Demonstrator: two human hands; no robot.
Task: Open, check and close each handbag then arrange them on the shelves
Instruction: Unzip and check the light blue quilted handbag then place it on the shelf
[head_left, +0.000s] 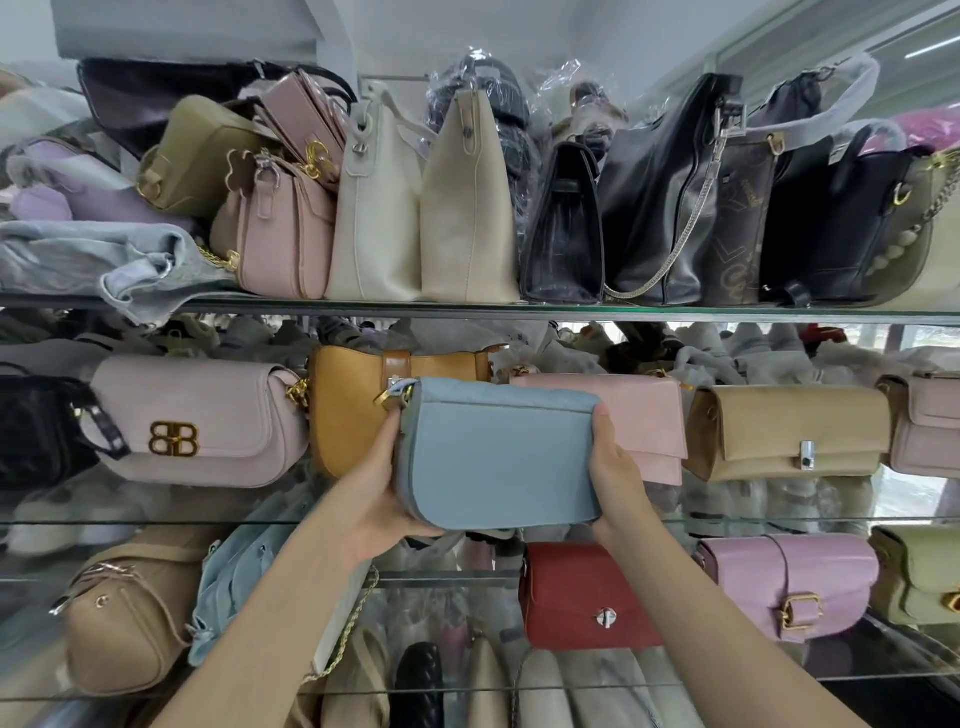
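The blue handbag (498, 452) is the landmark here: it is held up in front of the middle glass shelf (779, 519), its flap side facing the camera and its flap closed. The left hand (374, 493) cups its lower left corner from below and the side, fingers curled round the edge; the right hand (615, 467) clasps its right end, thumb on the front face and the other fingers hidden behind. Both hands are grasping the bag, neither is free.

Just behind the blue handbag, to its left, stands a mustard bag (353, 410); behind it to the right lies a pink flap bag (649, 421), and farther right a tan clasp bag (789, 431). Below and to the right of it sits a red bag (576, 597). A gold fitting (387, 397) shows at its top left corner, close to the mustard bag.

As a judgement: the bag looks light and semi-stiff, since it keeps its boxy shape with no sag between the two hands. Its smooth matte surface may be a little slippery, so holding by the ends, as now, seems sound. The flap edge is probably the softest part; pinching there could crease it. The gap between the mustard and pink bags looks tight, so the fitting or a strap may catch when sliding it in.
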